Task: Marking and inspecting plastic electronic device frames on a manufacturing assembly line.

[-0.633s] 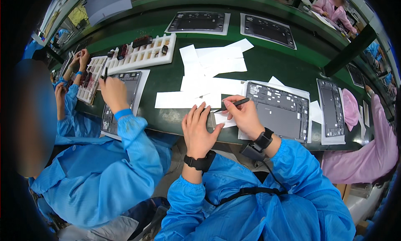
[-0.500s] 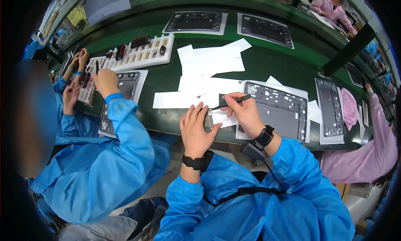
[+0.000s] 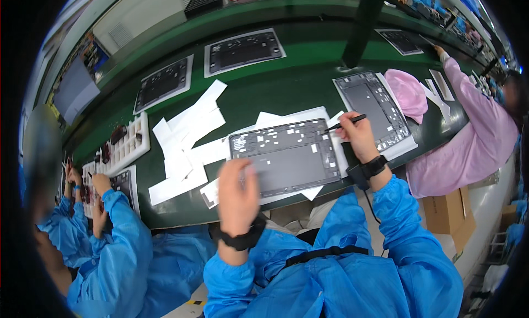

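Holding black pen in right hand, beside open tablet chassis.

My green desk carried white paper sheets, several dark opened tablet shells, a white parts tray, and a pink cap.

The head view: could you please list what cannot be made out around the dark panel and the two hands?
- Left hand: motion-blurred; its fingers' contact with the dark panel is unclear.
- Panel's small parts: too small to identify.
- Right hand: the black stylus tip's contact is too small to judge.
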The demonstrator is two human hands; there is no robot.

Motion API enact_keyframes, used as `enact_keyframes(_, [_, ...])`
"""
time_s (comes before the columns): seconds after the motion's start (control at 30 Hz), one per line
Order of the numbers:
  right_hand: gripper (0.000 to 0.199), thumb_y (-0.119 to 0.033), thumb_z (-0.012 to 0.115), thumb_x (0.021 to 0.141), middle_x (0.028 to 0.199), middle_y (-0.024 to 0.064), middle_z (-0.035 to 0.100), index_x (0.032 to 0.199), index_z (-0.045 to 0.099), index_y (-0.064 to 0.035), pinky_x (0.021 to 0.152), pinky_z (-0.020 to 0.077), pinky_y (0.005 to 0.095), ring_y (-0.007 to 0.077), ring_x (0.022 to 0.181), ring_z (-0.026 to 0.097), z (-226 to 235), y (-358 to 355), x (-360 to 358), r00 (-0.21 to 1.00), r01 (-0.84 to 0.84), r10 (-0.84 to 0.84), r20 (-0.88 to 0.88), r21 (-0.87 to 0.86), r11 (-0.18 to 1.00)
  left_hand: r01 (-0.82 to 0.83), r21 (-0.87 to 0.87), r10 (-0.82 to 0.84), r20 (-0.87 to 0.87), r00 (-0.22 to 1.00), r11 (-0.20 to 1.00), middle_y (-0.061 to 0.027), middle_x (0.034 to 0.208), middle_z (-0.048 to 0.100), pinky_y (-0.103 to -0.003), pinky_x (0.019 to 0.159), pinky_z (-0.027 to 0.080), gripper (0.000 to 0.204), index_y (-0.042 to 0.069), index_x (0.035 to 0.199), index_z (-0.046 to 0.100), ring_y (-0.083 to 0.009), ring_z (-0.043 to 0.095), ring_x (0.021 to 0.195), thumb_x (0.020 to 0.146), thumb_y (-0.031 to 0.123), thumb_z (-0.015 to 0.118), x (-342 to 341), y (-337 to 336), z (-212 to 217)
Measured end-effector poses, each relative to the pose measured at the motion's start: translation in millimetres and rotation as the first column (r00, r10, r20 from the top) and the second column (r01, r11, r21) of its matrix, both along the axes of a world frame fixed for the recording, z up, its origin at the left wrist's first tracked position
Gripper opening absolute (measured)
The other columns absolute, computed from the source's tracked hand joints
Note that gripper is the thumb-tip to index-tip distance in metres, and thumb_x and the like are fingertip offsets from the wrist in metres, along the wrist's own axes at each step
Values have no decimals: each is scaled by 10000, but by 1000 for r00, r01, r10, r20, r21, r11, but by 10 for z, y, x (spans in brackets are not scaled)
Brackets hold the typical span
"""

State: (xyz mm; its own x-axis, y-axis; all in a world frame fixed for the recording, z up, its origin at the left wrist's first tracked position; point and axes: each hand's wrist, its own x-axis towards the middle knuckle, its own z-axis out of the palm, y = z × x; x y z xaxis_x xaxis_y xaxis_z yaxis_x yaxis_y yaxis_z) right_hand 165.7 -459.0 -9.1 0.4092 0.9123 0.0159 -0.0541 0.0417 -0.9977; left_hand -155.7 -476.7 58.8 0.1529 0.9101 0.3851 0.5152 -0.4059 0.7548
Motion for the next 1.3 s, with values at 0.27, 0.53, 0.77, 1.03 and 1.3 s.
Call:
enact_keyframes(0.27, [144,-125,614,941,675,50,621,973,590,13,488,427,194,68,544,554,-25,-78,97,998,-61,59,-29,-40,997,311,20,-276,-407,871,950,-146,1115,603,-422,881,484,324,7,1116,633,-343,585,1023,854,195,661,1317,214,-417])
enact_keyframes(0.53, [136,-149,609,947,693,26,608,930,586,-16,492,460,216,72,553,561,-63,-69,130,993,-112,112,-26,-30,993,336,-41,-298,-571,765,941,-140,1207,536,-429,896,461,493,42,1269,586,-330,530,1087,831,241,690,1389,181,-361])
enact_keyframes(0.77, [127,-136,594,952,772,15,584,937,578,-12,551,551,234,83,647,609,5,-51,89,989,-132,128,-70,-64,989,345,-58,-301,-638,709,937,-154,1244,511,-443,877,439,548,113,1346,546,-327,507,1115,838,279,670,1399,178,-337])
enact_keyframes(1.03, [137,-131,585,956,772,15,572,942,578,5,571,576,250,91,669,610,13,-50,66,992,-122,123,22,-64,991,347,-63,-300,-658,690,936,-124,1230,511,-410,846,424,549,114,1344,550,-282,505,1087,832,279,660,1426,192,-367])
enact_keyframes(1.3, [185,-163,595,960,763,42,582,962,595,22,553,570,259,93,637,585,-31,-35,89,985,139,-125,-121,118,983,331,-57,-271,-711,649,942,-112,1137,533,-421,850,429,501,62,1294,571,-267,512,1076,820,210,636,1473,187,-343])
